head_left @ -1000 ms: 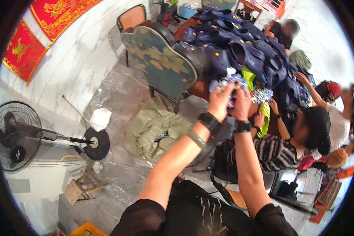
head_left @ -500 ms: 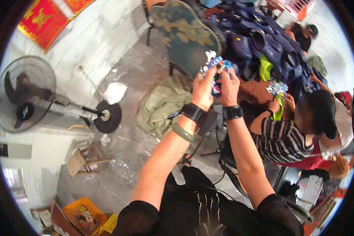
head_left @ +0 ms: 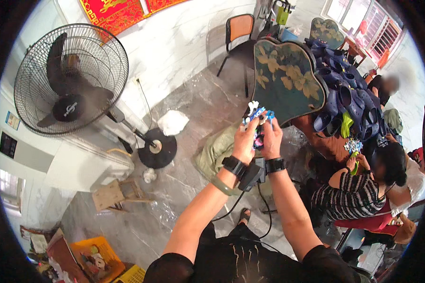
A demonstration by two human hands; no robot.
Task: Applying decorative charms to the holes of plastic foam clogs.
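- The left hand (head_left: 243, 145) and the right hand (head_left: 271, 140) are side by side, their fingers curled around a bunch of small blue, white and pink pieces (head_left: 256, 113), gripping it from both sides.
- The bunch is held up in the air, in line with the lower edge of a floral-patterned chair back (head_left: 288, 75); its separate pieces are too small to make out.
- Each wrist wears a black strap; a green bangle (head_left: 222, 186) circles the left forearm, and a black box-shaped device (head_left: 252, 175) shows between the wrists.
- An olive-green sack (head_left: 211, 154) lies on the floor (head_left: 193, 101), partly hidden by the left hand.
- To the right, navy clogs (head_left: 349, 96) are heaped on a reddish-brown tabletop (head_left: 318, 138), with a lime-green item (head_left: 346, 123) at the heap's near edge.
- A co-worker in a striped top (head_left: 349, 195) has both hands at another lime-green item, beside a cluster of blue and white pieces (head_left: 352, 145).
- A pedestal fan (head_left: 71, 106), a wooden stool (head_left: 109, 195) and an orange crate (head_left: 109, 257) are on the left.
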